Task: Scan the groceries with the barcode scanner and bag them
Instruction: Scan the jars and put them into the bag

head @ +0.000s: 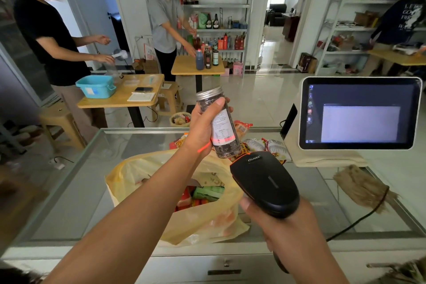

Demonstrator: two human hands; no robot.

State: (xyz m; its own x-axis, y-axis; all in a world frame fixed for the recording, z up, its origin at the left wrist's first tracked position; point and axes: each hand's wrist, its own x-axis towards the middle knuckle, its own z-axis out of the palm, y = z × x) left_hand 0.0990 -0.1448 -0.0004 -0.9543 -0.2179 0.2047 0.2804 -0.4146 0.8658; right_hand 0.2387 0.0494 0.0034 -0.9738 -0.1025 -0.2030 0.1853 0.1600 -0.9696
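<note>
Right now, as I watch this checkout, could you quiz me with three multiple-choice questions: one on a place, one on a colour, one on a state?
1. The scanner casts its red line on: A the label on the jar; B the counter; C the screen.
2. The bag is: A blue; B yellow; C black.
3. The jar's lid is: A off; B on; C cracked.
Answers: A, the line crosses the label's barcode; B, its plastic is pale yellow; B, the silver lid caps the jar in the left hand.
</note>
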